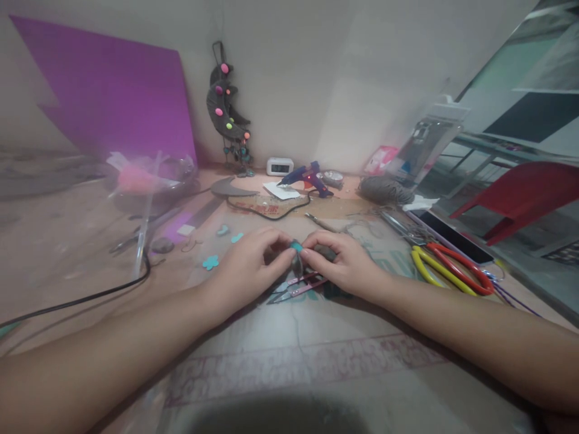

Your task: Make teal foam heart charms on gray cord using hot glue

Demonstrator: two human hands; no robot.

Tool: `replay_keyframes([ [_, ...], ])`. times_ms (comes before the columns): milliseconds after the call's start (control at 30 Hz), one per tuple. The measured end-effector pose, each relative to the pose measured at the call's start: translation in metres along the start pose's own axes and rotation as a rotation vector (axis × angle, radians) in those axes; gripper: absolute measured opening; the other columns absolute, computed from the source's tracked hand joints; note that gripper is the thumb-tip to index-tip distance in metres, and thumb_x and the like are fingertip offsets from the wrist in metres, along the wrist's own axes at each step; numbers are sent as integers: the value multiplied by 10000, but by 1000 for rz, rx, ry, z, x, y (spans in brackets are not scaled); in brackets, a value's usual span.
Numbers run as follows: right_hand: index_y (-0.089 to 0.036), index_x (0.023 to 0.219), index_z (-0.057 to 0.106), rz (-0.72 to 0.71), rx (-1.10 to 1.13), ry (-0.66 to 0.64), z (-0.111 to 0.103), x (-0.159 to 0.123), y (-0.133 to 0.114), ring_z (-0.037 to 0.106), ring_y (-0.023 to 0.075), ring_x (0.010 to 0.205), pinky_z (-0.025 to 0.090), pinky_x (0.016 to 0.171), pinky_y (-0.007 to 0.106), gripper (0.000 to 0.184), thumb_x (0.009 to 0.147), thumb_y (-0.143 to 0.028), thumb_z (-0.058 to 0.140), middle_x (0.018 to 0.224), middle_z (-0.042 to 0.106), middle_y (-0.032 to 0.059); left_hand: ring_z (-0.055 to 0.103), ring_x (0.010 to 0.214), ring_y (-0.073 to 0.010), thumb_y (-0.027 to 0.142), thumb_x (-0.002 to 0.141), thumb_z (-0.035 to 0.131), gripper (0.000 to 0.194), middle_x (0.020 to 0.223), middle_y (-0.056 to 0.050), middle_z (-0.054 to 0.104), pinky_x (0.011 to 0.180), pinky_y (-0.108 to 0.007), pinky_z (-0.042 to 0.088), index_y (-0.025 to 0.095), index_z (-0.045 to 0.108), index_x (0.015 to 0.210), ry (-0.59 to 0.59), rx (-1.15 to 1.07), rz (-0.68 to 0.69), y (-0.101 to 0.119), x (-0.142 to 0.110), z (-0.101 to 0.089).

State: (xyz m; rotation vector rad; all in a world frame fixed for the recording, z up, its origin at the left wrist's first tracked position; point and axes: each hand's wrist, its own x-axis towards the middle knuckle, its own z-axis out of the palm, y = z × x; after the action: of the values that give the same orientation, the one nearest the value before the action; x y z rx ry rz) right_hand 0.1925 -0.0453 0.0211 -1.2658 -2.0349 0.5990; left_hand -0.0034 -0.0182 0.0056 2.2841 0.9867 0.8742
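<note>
Between the fingertips of both hands is a small dark grey piece with a teal part on top [297, 247]; its exact kind is partly hidden by the fingers. My left hand [257, 259] pinches it from the left, thumb and forefinger closed. My right hand [339, 259] pinches it from the right in the same way. Pink-handled thread snips [298, 289] lie on the table just under the hands. Left of my left hand rest a teal flower-shaped cutout [210, 262] and smaller teal pieces [237, 237].
A blue glue gun [307, 178] stands by a white clock [280, 166]. Red and yellow handled scissors [459, 268], a phone [452, 238] and grey yarn [386, 190] lie right. A black cable [90, 297] crosses the left. A grey moon decoration [221, 108] hangs on the wall.
</note>
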Motion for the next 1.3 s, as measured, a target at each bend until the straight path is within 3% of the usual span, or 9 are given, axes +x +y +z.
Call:
replay_keyframes([
  [267, -184, 789, 605, 130, 142, 9, 3, -1, 2, 583, 108, 584, 486, 567, 225, 166, 886, -309, 557, 693, 629, -13, 627, 938, -199, 387, 942, 488, 259, 1018, -33, 679, 830, -345, 487, 204, 619, 1071, -11, -175, -93, 1, 0, -1],
  [433, -185, 783, 620, 82, 66, 18, 1, -1, 2, 603, 124, 640, 484, 596, 232, 166, 884, -301, 559, 712, 653, 2, 626, 886, -190, 281, 877, 559, 189, 968, -25, 673, 794, -331, 485, 205, 610, 1042, -12, -123, -78, -2, 0, 2],
  [600, -194, 763, 640, -11, -24, 21, 1, 0, 2, 605, 139, 692, 477, 659, 259, 153, 875, -271, 568, 737, 661, 12, 610, 830, -186, 296, 882, 548, 117, 870, -14, 653, 737, -316, 466, 203, 609, 917, 1, -46, -31, 0, 1, 1],
  [767, -196, 761, 635, -5, -20, 11, 2, 0, 3, 613, 139, 696, 480, 655, 254, 157, 876, -274, 563, 729, 654, 10, 599, 841, -193, 325, 903, 537, 149, 871, -23, 645, 739, -315, 459, 199, 615, 891, 5, -15, -20, 1, 1, 0],
  [1000, -184, 777, 588, 181, 240, -13, 3, -1, 1, 589, 108, 593, 484, 527, 209, 193, 883, -343, 563, 692, 625, -8, 599, 870, -181, 344, 989, 398, 275, 879, -21, 636, 786, -310, 457, 196, 600, 874, -8, -102, -16, 0, 1, -3],
  [1133, -175, 755, 582, 260, 386, -32, 2, 2, 4, 582, 103, 593, 462, 508, 202, 239, 871, -384, 585, 689, 622, -4, 601, 923, -176, 334, 932, 524, 171, 985, -32, 635, 813, -306, 479, 201, 557, 1035, 80, -129, -33, 1, 0, -1],
  [1300, -166, 728, 596, 332, 549, -53, 1, 5, 9, 530, 86, 552, 425, 497, 198, 275, 817, -420, 649, 641, 603, -14, 601, 913, -174, 325, 897, 576, 179, 977, -33, 626, 807, -311, 493, 207, 549, 1029, 106, -68, 8, -2, -1, 2],
])
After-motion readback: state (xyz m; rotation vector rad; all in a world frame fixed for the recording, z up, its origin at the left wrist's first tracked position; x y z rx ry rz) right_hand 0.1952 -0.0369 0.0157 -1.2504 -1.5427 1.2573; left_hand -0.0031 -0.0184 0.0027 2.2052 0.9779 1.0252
